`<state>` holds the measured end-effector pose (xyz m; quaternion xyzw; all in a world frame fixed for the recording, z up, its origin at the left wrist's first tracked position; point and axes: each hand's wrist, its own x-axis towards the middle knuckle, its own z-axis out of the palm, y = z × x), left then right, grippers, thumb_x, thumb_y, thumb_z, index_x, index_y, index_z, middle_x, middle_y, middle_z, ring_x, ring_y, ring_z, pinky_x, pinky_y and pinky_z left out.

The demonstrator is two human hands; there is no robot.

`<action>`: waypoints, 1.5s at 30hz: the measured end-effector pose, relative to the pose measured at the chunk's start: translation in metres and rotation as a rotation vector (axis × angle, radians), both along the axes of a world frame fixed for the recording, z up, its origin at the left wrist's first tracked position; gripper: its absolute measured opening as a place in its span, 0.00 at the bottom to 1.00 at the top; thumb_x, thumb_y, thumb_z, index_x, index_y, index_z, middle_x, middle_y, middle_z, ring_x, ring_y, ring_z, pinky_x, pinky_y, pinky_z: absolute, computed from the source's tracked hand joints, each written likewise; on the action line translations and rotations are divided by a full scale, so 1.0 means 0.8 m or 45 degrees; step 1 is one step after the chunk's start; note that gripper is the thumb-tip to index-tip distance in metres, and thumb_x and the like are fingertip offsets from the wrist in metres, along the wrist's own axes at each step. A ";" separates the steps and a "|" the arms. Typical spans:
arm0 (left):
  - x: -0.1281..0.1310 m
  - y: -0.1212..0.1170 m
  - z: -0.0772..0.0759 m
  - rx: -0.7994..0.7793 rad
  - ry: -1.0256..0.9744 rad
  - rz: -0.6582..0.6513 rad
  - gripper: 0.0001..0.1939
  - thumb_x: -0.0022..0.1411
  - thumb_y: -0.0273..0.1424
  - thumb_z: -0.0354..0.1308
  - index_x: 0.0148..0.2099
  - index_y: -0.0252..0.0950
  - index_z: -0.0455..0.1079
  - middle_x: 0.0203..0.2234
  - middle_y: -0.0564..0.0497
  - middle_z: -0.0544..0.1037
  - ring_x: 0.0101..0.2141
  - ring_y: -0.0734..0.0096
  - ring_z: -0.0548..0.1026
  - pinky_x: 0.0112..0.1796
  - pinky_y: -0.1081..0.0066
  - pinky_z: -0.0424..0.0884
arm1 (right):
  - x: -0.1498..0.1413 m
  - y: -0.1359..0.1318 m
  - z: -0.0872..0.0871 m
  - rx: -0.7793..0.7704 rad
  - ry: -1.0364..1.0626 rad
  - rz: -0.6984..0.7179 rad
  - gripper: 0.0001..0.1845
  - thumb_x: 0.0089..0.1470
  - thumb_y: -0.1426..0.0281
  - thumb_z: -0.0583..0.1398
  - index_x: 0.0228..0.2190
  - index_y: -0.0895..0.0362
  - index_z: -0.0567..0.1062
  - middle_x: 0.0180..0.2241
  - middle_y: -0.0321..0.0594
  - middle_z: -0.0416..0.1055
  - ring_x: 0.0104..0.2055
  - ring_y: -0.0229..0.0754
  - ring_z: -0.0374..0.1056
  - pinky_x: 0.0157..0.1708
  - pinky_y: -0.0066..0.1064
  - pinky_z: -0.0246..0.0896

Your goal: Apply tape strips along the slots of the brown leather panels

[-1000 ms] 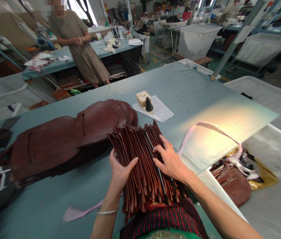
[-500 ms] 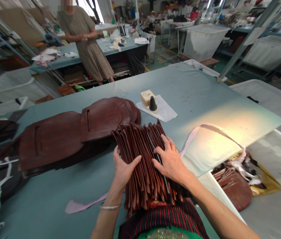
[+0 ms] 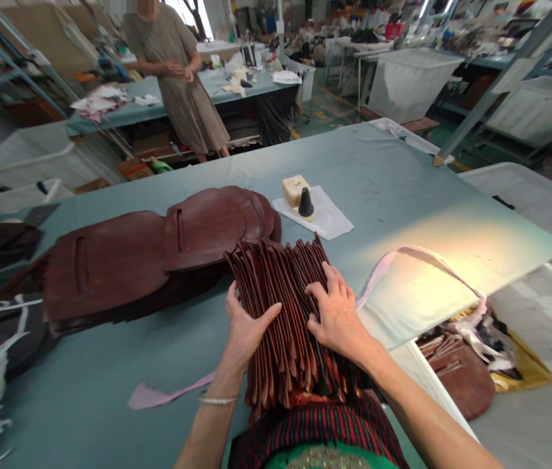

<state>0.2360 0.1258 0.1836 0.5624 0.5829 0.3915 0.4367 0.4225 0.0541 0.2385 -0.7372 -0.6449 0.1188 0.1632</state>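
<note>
A thick bundle of dark brown leather pieces point(image 3: 280, 326) stands on edge at the table's near side, its folds packed close together. My left hand point(image 3: 249, 329) grips the bundle's left side, thumb laid over the upper edges and fingers down the outer face. On the right side, my right hand point(image 3: 337, 312) has its bent fingers pressed on the edges; the fingertips partly sink between pieces. A pink ribbon strip point(image 3: 173, 397) comes out from beneath the bundle at left, and another pink strip point(image 3: 378, 273) curves away at right.
Flat brown leather panels with slots point(image 3: 110, 260) lie piled at left. A cream block point(image 3: 296, 191) and a black-tipped cone point(image 3: 306, 203) rest on white paper point(image 3: 332, 215). White bins point(image 3: 549, 306) flank the table's right edge. A person point(image 3: 178, 78) stands across the table.
The pale gap between pieces by my right fingers has closed up. My right hand has shifted slightly along the edges; my left hand keeps its place. The camera view has turned a little.
</note>
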 end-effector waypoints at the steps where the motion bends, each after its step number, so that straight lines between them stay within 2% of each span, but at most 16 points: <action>1: 0.000 0.000 0.000 0.006 0.002 -0.001 0.53 0.41 0.40 0.72 0.63 0.44 0.45 0.55 0.44 0.59 0.56 0.53 0.63 0.57 0.46 0.59 | -0.001 0.000 -0.001 0.014 -0.012 0.020 0.23 0.44 0.77 0.58 0.45 0.54 0.69 0.67 0.56 0.37 0.68 0.61 0.36 0.54 0.57 0.47; 4: 0.000 0.000 0.000 0.021 0.019 -0.002 0.52 0.41 0.40 0.72 0.63 0.44 0.46 0.55 0.44 0.60 0.57 0.53 0.63 0.57 0.45 0.59 | -0.003 -0.001 -0.003 0.027 -0.045 0.085 0.16 0.48 0.77 0.57 0.40 0.54 0.72 0.67 0.53 0.38 0.68 0.61 0.36 0.54 0.56 0.48; 7: 0.001 -0.001 0.002 0.030 0.028 0.002 0.52 0.41 0.40 0.72 0.63 0.44 0.46 0.55 0.43 0.59 0.57 0.53 0.63 0.57 0.46 0.59 | -0.005 -0.001 -0.003 0.035 -0.068 0.080 0.07 0.56 0.70 0.56 0.36 0.55 0.73 0.67 0.54 0.42 0.68 0.60 0.38 0.54 0.55 0.48; 10: 0.001 -0.001 0.004 0.019 0.039 -0.003 0.52 0.41 0.40 0.72 0.63 0.43 0.45 0.55 0.43 0.59 0.57 0.53 0.62 0.58 0.46 0.59 | -0.007 -0.002 -0.002 0.041 -0.076 0.067 0.12 0.58 0.61 0.56 0.37 0.56 0.73 0.66 0.58 0.43 0.68 0.60 0.38 0.54 0.55 0.48; 12: 0.000 -0.001 0.003 0.011 0.046 -0.006 0.53 0.42 0.41 0.72 0.63 0.43 0.45 0.55 0.43 0.58 0.57 0.53 0.62 0.57 0.46 0.59 | -0.008 -0.002 -0.001 0.034 -0.083 0.068 0.13 0.57 0.60 0.56 0.37 0.57 0.73 0.66 0.59 0.43 0.68 0.60 0.37 0.54 0.55 0.48; 16: -0.002 -0.001 0.000 0.021 0.050 0.001 0.53 0.41 0.41 0.72 0.63 0.44 0.45 0.55 0.43 0.59 0.57 0.52 0.62 0.57 0.46 0.59 | -0.010 -0.001 0.000 0.021 -0.088 0.063 0.11 0.55 0.65 0.57 0.39 0.57 0.72 0.66 0.58 0.43 0.68 0.59 0.37 0.55 0.54 0.48; 20: -0.003 0.000 -0.001 0.021 0.064 -0.004 0.53 0.42 0.41 0.71 0.64 0.44 0.45 0.55 0.43 0.59 0.58 0.52 0.62 0.57 0.46 0.59 | -0.012 0.000 0.002 0.012 -0.082 0.056 0.19 0.51 0.73 0.58 0.46 0.54 0.69 0.66 0.56 0.42 0.68 0.58 0.39 0.54 0.54 0.49; 22: -0.003 -0.001 -0.001 0.027 0.061 -0.003 0.52 0.42 0.41 0.71 0.64 0.44 0.45 0.55 0.43 0.59 0.58 0.52 0.62 0.57 0.46 0.59 | -0.014 0.001 0.003 0.012 -0.093 0.096 0.16 0.53 0.73 0.57 0.44 0.52 0.71 0.66 0.54 0.43 0.68 0.58 0.39 0.53 0.55 0.48; 24: -0.002 -0.001 0.001 0.029 0.047 0.006 0.52 0.42 0.41 0.72 0.63 0.44 0.45 0.55 0.43 0.59 0.57 0.52 0.62 0.57 0.46 0.59 | -0.016 0.001 0.004 0.017 -0.102 0.109 0.10 0.57 0.68 0.55 0.41 0.53 0.72 0.66 0.53 0.44 0.68 0.58 0.39 0.54 0.56 0.48; 28: -0.001 -0.001 0.003 0.002 0.027 0.011 0.53 0.42 0.40 0.72 0.63 0.43 0.45 0.55 0.43 0.59 0.57 0.52 0.63 0.57 0.45 0.59 | -0.020 0.002 0.004 0.026 -0.104 0.073 0.14 0.58 0.58 0.55 0.39 0.54 0.72 0.66 0.56 0.45 0.68 0.60 0.38 0.54 0.57 0.47; 31: -0.002 -0.001 0.003 -0.002 0.020 0.003 0.53 0.41 0.40 0.72 0.64 0.44 0.45 0.55 0.43 0.59 0.57 0.52 0.63 0.57 0.45 0.59 | -0.020 0.002 0.003 0.023 -0.104 0.048 0.11 0.55 0.65 0.58 0.41 0.54 0.71 0.66 0.55 0.45 0.68 0.59 0.38 0.55 0.56 0.46; 34: -0.003 -0.001 0.001 0.015 0.012 0.000 0.53 0.41 0.40 0.72 0.64 0.44 0.45 0.54 0.43 0.59 0.56 0.52 0.63 0.57 0.45 0.59 | -0.017 0.002 0.003 0.009 -0.098 0.038 0.17 0.51 0.71 0.58 0.45 0.52 0.70 0.66 0.53 0.44 0.67 0.59 0.39 0.55 0.56 0.46; 36: -0.004 -0.001 0.000 0.021 0.017 -0.010 0.53 0.42 0.40 0.72 0.64 0.44 0.45 0.54 0.43 0.59 0.56 0.53 0.64 0.57 0.45 0.59 | -0.016 0.003 0.004 -0.006 -0.103 0.065 0.16 0.52 0.72 0.58 0.44 0.50 0.71 0.67 0.51 0.43 0.67 0.59 0.38 0.54 0.57 0.45; 39: -0.003 -0.001 0.000 0.014 0.043 -0.024 0.52 0.44 0.41 0.71 0.64 0.44 0.44 0.55 0.42 0.58 0.56 0.54 0.63 0.57 0.47 0.58 | -0.019 0.005 0.007 -0.019 -0.098 0.069 0.10 0.58 0.63 0.55 0.40 0.50 0.74 0.66 0.50 0.45 0.67 0.60 0.39 0.54 0.60 0.44; 42: -0.003 -0.001 0.000 0.010 0.047 -0.021 0.52 0.44 0.41 0.70 0.65 0.44 0.43 0.55 0.42 0.57 0.57 0.54 0.62 0.58 0.47 0.57 | -0.024 0.007 0.010 -0.021 -0.075 0.032 0.21 0.58 0.50 0.54 0.39 0.52 0.74 0.66 0.53 0.46 0.67 0.62 0.39 0.54 0.61 0.44; 45: -0.003 -0.002 0.000 0.004 0.035 -0.022 0.52 0.44 0.42 0.70 0.65 0.44 0.43 0.55 0.42 0.57 0.57 0.53 0.62 0.58 0.46 0.55 | -0.027 0.007 0.011 -0.031 -0.075 0.025 0.17 0.56 0.54 0.57 0.39 0.52 0.73 0.66 0.52 0.46 0.67 0.61 0.38 0.54 0.61 0.44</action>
